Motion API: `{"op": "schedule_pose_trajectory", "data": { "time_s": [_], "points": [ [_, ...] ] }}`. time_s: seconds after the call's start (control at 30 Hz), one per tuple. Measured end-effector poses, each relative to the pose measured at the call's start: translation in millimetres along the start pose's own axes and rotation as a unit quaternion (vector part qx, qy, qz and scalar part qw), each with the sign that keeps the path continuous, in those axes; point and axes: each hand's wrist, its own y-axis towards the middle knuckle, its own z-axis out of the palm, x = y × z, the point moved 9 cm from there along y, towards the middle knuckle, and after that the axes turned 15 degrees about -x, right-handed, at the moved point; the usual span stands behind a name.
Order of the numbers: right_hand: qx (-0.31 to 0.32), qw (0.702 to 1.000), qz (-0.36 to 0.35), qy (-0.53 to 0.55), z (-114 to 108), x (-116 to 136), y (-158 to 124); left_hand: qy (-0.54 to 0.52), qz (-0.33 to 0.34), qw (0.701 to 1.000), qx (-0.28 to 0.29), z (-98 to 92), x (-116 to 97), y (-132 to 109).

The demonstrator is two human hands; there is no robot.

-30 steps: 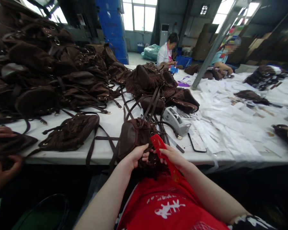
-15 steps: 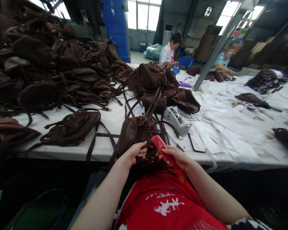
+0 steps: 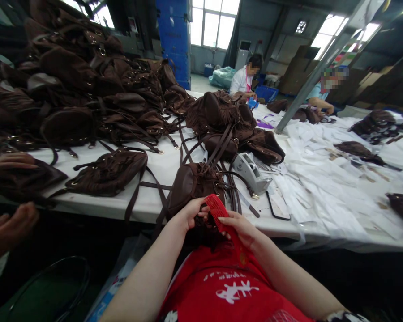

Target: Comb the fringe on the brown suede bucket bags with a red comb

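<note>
- Brown fringed bag (image 3: 183, 188) at the near edge of the bench (image 3: 272, 227), its smooth round end panel turned left.
- Left hand (image 3: 192, 213) curled closed on the bag's near side; which strands it pinches is too dark to see.
- Red comb (image 3: 216, 209) slanting across the bag's near side, its toothed end by the left hand's fingers.
- Right hand (image 3: 240, 229) closed around the comb's handle.
- Grey tape dispenser (image 3: 250, 172) beyond the bag to the right, with a phone (image 3: 278, 205) lying near it.
- Second brown bag (image 3: 110, 172) flat to the left, apart from the first.
- Co-worker's hand (image 3: 11, 161) on another dark item at far left.
- Brown bags heaped in a large pile (image 3: 77, 89) behind, at left.
- White sheets (image 3: 315, 179) spread over the right side.
</note>
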Motion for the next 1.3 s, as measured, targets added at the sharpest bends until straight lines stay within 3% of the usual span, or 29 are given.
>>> {"op": "schedule_pose_trajectory", "data": {
  "time_s": [0.27,0.5,0.63,0.77,0.87,1.0,1.2,1.3],
  "points": [
    [-0.042,0.996,0.000,0.078,-18.8,4.7,9.2,0.087,-0.013,0.996,-0.021,1.7,4.8,2.9],
    [-0.020,0.996,0.012,0.091,-19.7,7.4,23.4,0.165,0.006,0.985,-0.042,-4.3,1.3,2.8],
    [-0.023,0.999,-0.012,0.037,-20.6,20.7,28.0,0.104,0.015,0.994,0.012,-2.9,0.5,4.5],
    [-0.093,0.991,-0.066,-0.068,-35.5,43.9,29.6,-0.012,0.004,0.999,0.033,4.9,3.8,2.4],
    [-0.147,0.953,-0.159,-0.210,-40.9,66.1,24.5,-0.070,0.001,0.998,0.010,9.4,6.2,4.1],
    [-0.166,0.863,-0.311,-0.362,-27.7,86.9,12.2,-0.121,-0.009,0.993,-0.004,15.1,10.6,10.4],
    [-0.272,0.775,-0.343,-0.457,-34.7,89.0,12.5,-0.167,-0.011,0.986,0.017,17.0,14.6,13.6],
    [-0.296,0.736,-0.341,-0.504,-32.9,92.5,14.9,-0.170,-0.016,0.985,0.036,17.1,16.5,12.3]
  ]
}}
